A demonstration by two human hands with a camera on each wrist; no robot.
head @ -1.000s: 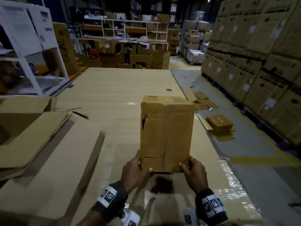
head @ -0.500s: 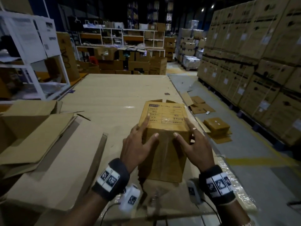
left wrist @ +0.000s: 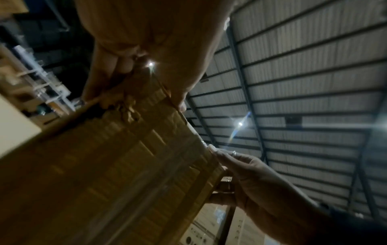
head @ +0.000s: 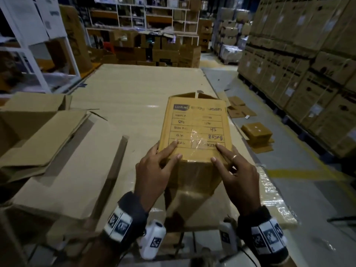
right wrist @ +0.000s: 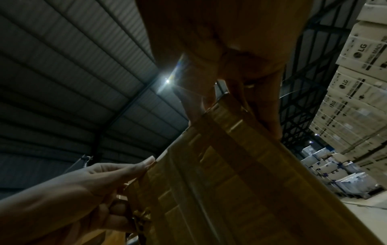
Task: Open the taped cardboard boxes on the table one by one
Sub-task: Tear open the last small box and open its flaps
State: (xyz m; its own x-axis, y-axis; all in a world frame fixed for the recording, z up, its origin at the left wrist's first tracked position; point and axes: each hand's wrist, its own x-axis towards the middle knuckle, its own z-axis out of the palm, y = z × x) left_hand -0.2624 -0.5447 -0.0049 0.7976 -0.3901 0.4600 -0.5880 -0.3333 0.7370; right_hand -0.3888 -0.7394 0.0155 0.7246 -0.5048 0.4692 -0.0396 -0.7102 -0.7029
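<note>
A tall brown cardboard box (head: 194, 128) stands near the front of the table (head: 134, 89), its printed label face turned up toward me, with clear tape over the label. Loose flaps stick up at its far end. My left hand (head: 154, 170) grips the near left corner, index finger on the label face and thumb on the near edge. My right hand (head: 237, 174), wearing a ring, grips the near right corner the same way. The left wrist view shows the box (left wrist: 125, 165) taped along its side between both hands. In the right wrist view the box (right wrist: 240, 182) is dim.
Flattened cardboard sheets (head: 57, 151) and an open carton (head: 28, 105) lie at the table's left. Cardboard pieces and a small box (head: 256, 132) sit on the floor to the right. Stacked cartons (head: 308, 64) wall the right side; a white rack (head: 28, 45) stands at left.
Both hands moved from the box's bottom corners to its upper near corners. The box turned so that the label face now shows on top, closer to me.
</note>
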